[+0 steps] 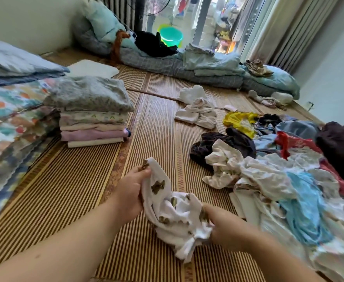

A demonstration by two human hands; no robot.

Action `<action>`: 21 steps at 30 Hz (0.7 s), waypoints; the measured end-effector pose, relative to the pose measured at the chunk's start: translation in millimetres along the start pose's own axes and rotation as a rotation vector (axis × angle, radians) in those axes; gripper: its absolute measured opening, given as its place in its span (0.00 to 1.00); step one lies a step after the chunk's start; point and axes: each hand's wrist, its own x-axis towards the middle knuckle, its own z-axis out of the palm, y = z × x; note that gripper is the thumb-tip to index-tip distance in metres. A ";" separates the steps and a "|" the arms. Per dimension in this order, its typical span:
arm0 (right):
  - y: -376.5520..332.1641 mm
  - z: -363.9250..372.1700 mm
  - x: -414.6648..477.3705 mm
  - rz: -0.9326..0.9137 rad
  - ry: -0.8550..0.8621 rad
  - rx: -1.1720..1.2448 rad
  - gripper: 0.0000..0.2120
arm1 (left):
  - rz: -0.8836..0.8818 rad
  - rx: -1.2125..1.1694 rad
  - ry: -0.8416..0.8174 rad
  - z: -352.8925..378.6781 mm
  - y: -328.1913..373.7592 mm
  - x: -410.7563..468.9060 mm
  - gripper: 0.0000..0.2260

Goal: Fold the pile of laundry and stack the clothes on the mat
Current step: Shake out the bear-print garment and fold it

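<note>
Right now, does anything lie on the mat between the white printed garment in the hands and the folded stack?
Nothing visible does. The white printed garment is held by left hand and right hand; only bare mat lies toward the folded stack.

I could not see my left hand's (129,193) fingertips, buried in the white printed garment (172,208); the laundry pile (289,180) ran off the right edge.
</note>
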 end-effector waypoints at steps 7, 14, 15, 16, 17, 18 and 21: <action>-54.7 -27.7 5.5 -0.204 0.049 0.517 0.31 | 0.068 0.013 -0.299 14.0 11.6 -13.8 0.11; -83.4 -19.0 1.2 -0.242 0.251 0.283 0.08 | 0.172 -0.055 -0.356 25.0 25.6 -37.1 0.14; -84.7 -22.6 -5.1 -0.264 0.274 0.261 0.09 | 0.192 -0.046 -0.355 25.2 28.1 -41.4 0.12; -86.2 -27.8 -11.5 -0.287 0.299 0.212 0.10 | 0.216 -0.041 -0.346 26.2 31.1 -45.0 0.10; -87.9 -33.8 -17.9 -0.303 0.328 0.167 0.11 | 0.238 -0.035 -0.337 28.7 34.8 -49.6 0.08; -89.9 -40.4 -23.2 -0.319 0.367 0.130 0.12 | 0.260 -0.013 -0.332 32.2 39.0 -54.2 0.08; -96.7 -61.8 -35.3 -0.383 0.482 0.089 0.08 | 0.308 0.152 -0.387 46.8 54.6 -68.0 0.07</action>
